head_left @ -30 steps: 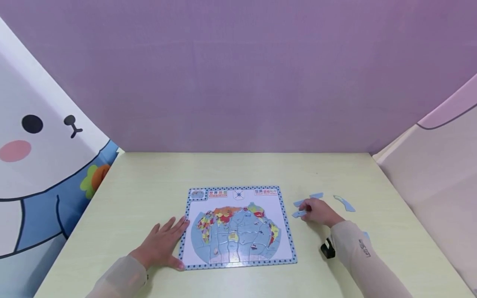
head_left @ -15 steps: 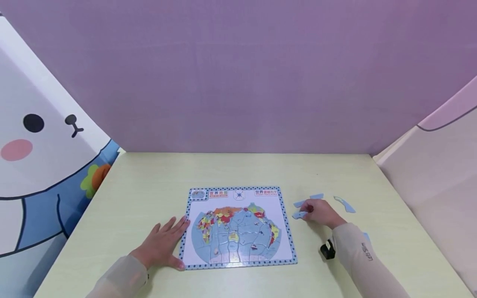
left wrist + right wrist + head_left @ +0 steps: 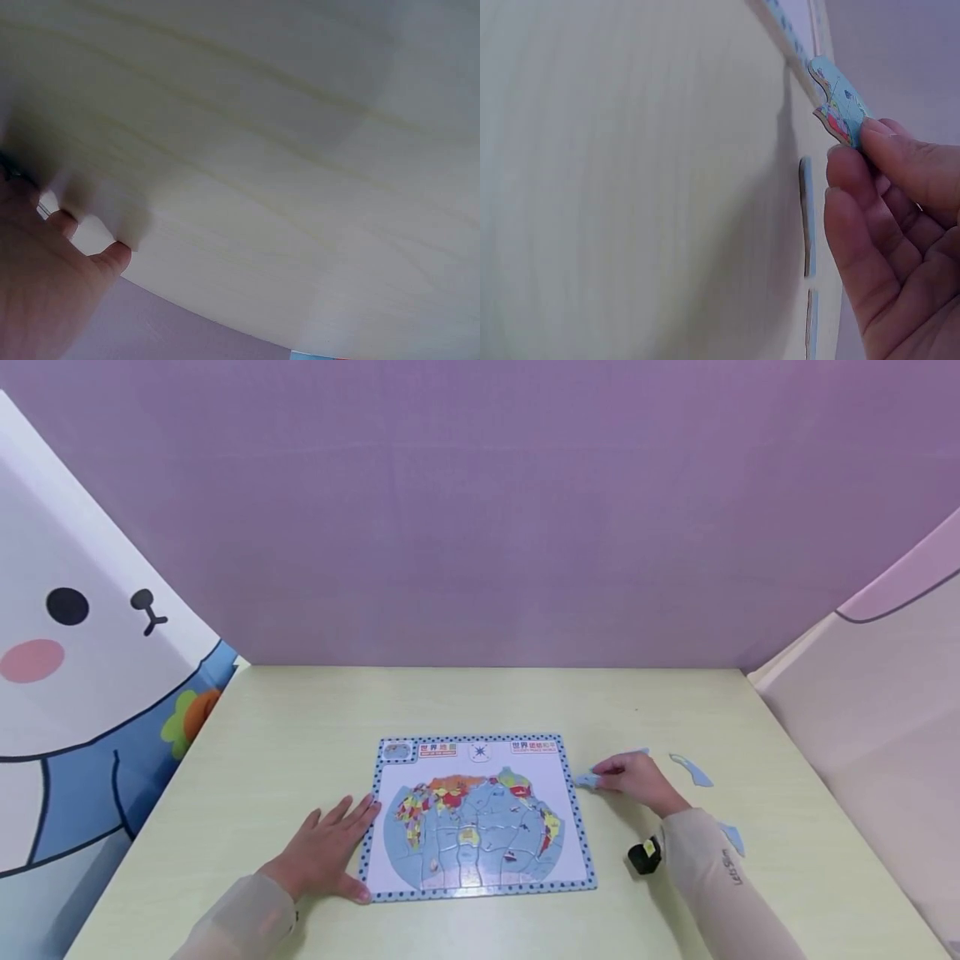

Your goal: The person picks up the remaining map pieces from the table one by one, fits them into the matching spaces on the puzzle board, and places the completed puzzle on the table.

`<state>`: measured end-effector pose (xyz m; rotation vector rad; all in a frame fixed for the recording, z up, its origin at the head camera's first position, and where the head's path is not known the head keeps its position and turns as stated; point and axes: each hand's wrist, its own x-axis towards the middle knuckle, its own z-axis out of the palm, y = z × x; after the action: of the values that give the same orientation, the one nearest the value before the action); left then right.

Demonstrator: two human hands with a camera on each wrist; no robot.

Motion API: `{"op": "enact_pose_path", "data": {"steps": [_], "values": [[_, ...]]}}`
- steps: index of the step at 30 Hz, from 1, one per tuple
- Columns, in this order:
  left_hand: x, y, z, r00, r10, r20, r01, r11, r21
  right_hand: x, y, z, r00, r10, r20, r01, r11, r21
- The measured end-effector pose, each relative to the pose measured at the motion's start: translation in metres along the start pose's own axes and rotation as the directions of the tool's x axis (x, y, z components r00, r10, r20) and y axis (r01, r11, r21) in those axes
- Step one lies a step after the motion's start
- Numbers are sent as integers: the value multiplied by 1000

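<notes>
A world map puzzle board (image 3: 480,893) with a dotted blue border lies flat on the table, its map partly filled with blue and coloured pieces. My left hand (image 3: 322,852) rests with spread fingers on the board's left edge. Just off the board's right edge, my right hand (image 3: 641,779) pinches a light blue puzzle piece (image 3: 587,780) between thumb and fingers. In the right wrist view that piece (image 3: 840,101) has a wavy side and a small red patch, and my right hand (image 3: 907,217) holds it above the table.
Loose blue pieces lie on the table (image 3: 480,702): a curved one (image 3: 692,770) right of my right hand, and another (image 3: 732,838) beside my sleeve. Two more (image 3: 808,217) show in the right wrist view. A purple panel (image 3: 480,527) stands behind the table.
My right hand has lifted the blue piece from the table and moved left with it, towards the board's edge. My left hand has stayed in place.
</notes>
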<state>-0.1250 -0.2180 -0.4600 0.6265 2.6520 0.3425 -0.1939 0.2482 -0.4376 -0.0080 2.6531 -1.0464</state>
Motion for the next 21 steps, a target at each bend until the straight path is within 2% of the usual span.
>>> {"op": "enact_pose_path", "data": {"steps": [7, 14, 21], "values": [[-2, 0, 0, 1000, 2, -16, -2, 1000, 7, 4, -10, 8, 1000, -6, 22, 4, 998, 66], [-2, 2, 1, 1000, -8, -7, 8, 1000, 4, 10, -24, 16, 999, -15, 47, 10, 994, 105], [0, 3, 1, 999, -36, 7, 35, 998, 50, 15, -41, 23, 998, -21, 64, 12, 990, 140]]}}
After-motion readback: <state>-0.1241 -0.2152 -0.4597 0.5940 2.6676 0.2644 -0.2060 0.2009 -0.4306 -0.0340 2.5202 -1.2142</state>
